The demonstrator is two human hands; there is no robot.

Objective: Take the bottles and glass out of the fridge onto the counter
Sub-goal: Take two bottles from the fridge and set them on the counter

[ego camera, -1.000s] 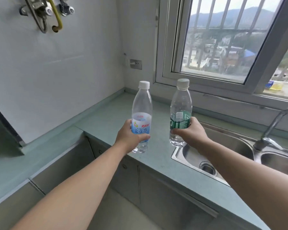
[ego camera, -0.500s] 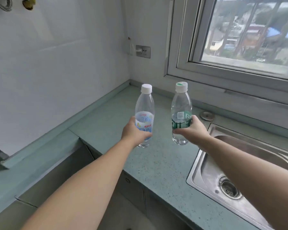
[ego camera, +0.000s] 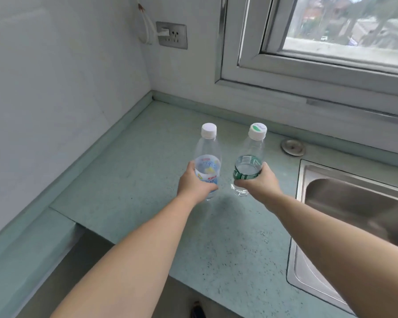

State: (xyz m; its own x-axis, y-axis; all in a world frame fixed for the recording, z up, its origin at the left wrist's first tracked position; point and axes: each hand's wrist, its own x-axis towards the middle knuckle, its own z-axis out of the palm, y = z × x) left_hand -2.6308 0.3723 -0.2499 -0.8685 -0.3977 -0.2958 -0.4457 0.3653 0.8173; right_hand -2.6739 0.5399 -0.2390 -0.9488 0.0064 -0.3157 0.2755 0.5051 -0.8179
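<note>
Two bottles, one in each fist, seen from your head camera: your left hand (ego camera: 193,184) curls round the blue-labelled bottle (ego camera: 207,167), your right hand (ego camera: 262,182) round the green-labelled bottle (ego camera: 251,157). Both are upright, side by side and apart, over the green counter (ego camera: 136,180), left of the sink (ego camera: 354,195). You cannot tell whether their bases touch it.

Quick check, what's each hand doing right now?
Left hand: closed, holding the clear plastic bottle with the blue-and-white label.
Right hand: closed, holding the clear plastic bottle with the green label.
</note>
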